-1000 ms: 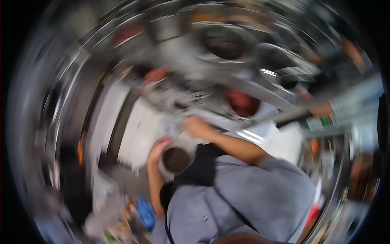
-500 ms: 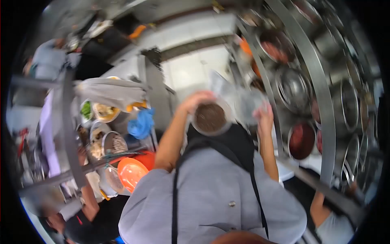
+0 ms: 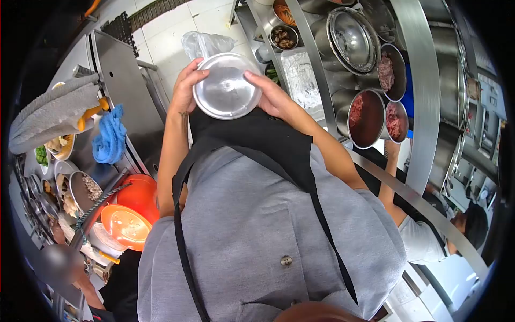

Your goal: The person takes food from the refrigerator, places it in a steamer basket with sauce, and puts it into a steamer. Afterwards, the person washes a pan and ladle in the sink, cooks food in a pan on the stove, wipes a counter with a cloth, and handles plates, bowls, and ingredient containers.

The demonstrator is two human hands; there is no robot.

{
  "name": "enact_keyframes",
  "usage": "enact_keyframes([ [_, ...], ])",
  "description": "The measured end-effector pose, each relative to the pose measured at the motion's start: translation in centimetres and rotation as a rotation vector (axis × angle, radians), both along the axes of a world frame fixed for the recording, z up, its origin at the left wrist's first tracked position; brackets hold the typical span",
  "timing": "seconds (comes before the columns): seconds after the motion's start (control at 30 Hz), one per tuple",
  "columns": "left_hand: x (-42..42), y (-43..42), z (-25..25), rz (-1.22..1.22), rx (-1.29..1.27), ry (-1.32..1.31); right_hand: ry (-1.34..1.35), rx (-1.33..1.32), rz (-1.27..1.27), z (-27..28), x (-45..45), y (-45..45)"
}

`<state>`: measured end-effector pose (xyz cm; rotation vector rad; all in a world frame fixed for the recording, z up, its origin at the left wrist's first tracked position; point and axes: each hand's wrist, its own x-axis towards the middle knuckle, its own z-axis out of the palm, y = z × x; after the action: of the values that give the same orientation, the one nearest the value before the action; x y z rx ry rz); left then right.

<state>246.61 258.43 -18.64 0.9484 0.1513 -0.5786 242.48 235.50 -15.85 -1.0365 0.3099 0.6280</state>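
A round, shiny metal bowl (image 3: 226, 88) is between my two hands in front of my black apron. I cannot tell whether its inside or its underside faces me. My left hand (image 3: 187, 86) grips the left rim, its thumb over the edge. On the other side, my right hand (image 3: 270, 95) closes on the rim, thumb on top and the other fingers mostly hidden beneath. Just beyond the bowl shows a crumpled clear plastic bag (image 3: 201, 44); whether fingers hold it is hidden.
Steel shelving on the right holds pots of raw meat (image 3: 356, 110), a lidded pot (image 3: 351, 40) and a foil-like tray (image 3: 303, 80). Left are a steel cabinet (image 3: 120, 80), blue cloth (image 3: 110, 137), grey towel (image 3: 59, 110) and orange basin (image 3: 127, 225). Other people work at both sides.
My right hand has gone from the plastic bag to the bowl's rim. A brown surface showed in the bowl before; now a shiny metal one faces me. The view has shifted.
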Motion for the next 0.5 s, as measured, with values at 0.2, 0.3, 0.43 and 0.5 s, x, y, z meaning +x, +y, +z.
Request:
enact_keyframes([
  [0.2,3.1,-1.3,-5.6,0.109,0.026,0.095,0.226,0.024,-0.113,-2.1,2.0,0.9],
  [0.3,4.3,-2.3,-7.3,0.231,0.001,0.148,0.262,-0.007,-0.182,-4.1,3.2,1.0],
  [0.43,2.3,-2.4,-15.7,0.535,0.679,0.402,0.235,-0.188,-0.354,-10.0,3.9,-1.1],
  [0.5,-1.3,-2.5,-20.6,0.410,0.888,0.360,0.251,-0.346,-0.411,-12.9,4.4,-3.2],
])
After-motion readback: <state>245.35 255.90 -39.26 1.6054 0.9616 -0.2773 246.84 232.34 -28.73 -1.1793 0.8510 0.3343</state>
